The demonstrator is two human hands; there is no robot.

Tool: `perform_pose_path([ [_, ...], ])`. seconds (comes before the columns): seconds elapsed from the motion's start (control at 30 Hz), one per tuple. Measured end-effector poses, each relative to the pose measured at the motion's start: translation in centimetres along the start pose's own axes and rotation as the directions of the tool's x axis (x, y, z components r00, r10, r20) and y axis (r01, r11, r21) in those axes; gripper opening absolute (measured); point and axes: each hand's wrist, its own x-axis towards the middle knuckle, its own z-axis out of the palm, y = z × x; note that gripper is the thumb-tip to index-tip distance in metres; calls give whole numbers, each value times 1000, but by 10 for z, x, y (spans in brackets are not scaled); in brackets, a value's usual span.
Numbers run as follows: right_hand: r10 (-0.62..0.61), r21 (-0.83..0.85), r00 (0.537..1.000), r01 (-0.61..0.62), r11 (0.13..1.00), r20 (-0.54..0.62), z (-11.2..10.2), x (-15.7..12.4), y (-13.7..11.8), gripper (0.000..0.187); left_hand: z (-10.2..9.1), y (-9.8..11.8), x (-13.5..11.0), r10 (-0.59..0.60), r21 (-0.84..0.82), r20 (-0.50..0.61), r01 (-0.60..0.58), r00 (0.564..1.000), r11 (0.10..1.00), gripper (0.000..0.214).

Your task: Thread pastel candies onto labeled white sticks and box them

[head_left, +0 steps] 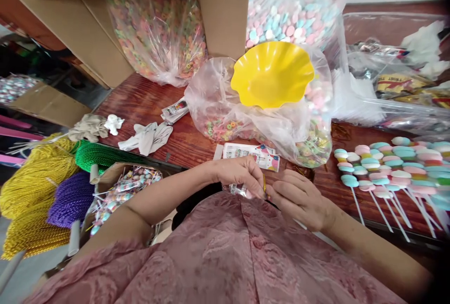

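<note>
Fingers point(256, 189) pinched, both sets meeting tip to tip.
- Left hand point(242, 172): closed on a clear wrapper point(238, 190), thumb and forefinger also against the gold tie point(264, 183).
- Right hand point(302, 198): curled, fingertips nipping the tie from the other side. Wrapper and tie sit between the two hands, close to the body, at the near edge of the surface point(147, 102).

Left to right:
- Far left of the fingers: cords point(35, 173) in yellow, purple and green bundles.
- Left, nearer: box point(103, 176) heaped with wrapped sticks point(126, 187).
- Left and beyond: crumpled cloths point(146, 137).
- Just beyond the fingers: printed packet point(251, 154).
- Further beyond: bag point(218, 102) of ring candies with a yellow bowl point(272, 74) resting on top.
- Right of the fingers: row point(386, 168) of pastel candy on white stems, laid side by side; whether wrapped cannot be told.

Progress, as judged: one piece in hand, its tie apparently not yet wound shut. The box's contents look finished. The row on the right looks like stock waiting.
</note>
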Motion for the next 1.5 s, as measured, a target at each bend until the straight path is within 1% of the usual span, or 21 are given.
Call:
perform_pose_path([
  [0.17,-67,21,998,67,998,-16,-7,6,-10,27,-5,3,-2,-105,2,189,106,976,994,21],
  [0.3,-95,100,982,79,992,166,-7,15,-9,23,-9,1,0,-139,95,265,118,954,988,23],
  [0.43,-169,122,957,144,982,235,-2,19,-2,22,-9,-2,4,-155,246,310,78,938,966,26],
  [0.53,-158,63,944,146,987,290,0,24,1,24,-21,6,5,-112,417,296,-23,948,909,25],
  [0.7,-29,-117,941,73,990,337,4,32,-1,22,-49,51,-18,-199,825,133,3,971,565,35],
  [0.77,19,-172,947,38,984,321,7,32,6,22,-36,69,-34,-9,923,-2,5,1000,384,33],
  [0.8,51,-196,955,7,981,291,9,32,13,21,-23,75,-42,166,964,-48,2,985,265,28],
  [0.83,99,-217,961,-42,975,257,9,32,21,20,-7,76,-48,342,991,-57,10,938,137,22],
  [0.87,161,-231,963,-110,967,215,9,34,30,20,9,74,-52,488,999,-38,32,872,21,17],
  [0.9,231,-228,960,-192,955,159,7,36,38,20,22,67,-53,549,997,46,-4,834,-76,14],
  [0.97,375,-163,926,-364,917,44,1,44,49,20,33,46,-46,523,969,221,-123,823,-214,16],
  [1.0,433,-97,902,-431,897,-3,0,48,49,20,29,36,-39,515,973,196,-102,835,-207,18],
  [1.07,503,81,864,-500,862,-23,2,56,40,17,6,20,-25,622,1000,-12,23,783,-10,24],
  [1.1,517,179,856,-511,841,14,6,58,33,16,-8,16,-21,703,993,-90,7,705,120,27],
  [1.17,516,334,843,-535,776,151,18,58,21,20,-30,15,-19,833,940,-148,-184,534,286,31],
  [1.23,566,405,797,-598,692,210,29,56,18,24,-38,15,-24,916,889,-170,-345,362,301,28],
  [1.3,639,349,766,-619,704,71,33,56,23,21,-33,11,-30,937,855,-233,-404,259,324,32],
  [1.33,635,303,772,-599,741,-24,32,58,25,18,-27,7,-32,923,824,-276,-427,270,371,39],
  [1.37,593,261,797,-552,792,-113,30,61,26,15,-21,2,-33,892,776,-309,-454,331,438,46],
  [1.43,483,242,851,-434,868,-205,28,67,23,13,-10,-11,-36,794,664,-320,-475,517,577,53],
  [1.5,480,336,856,-402,852,-194,32,68,15,11,-4,-23,-44,712,664,-282,-405,644,629,46],
])
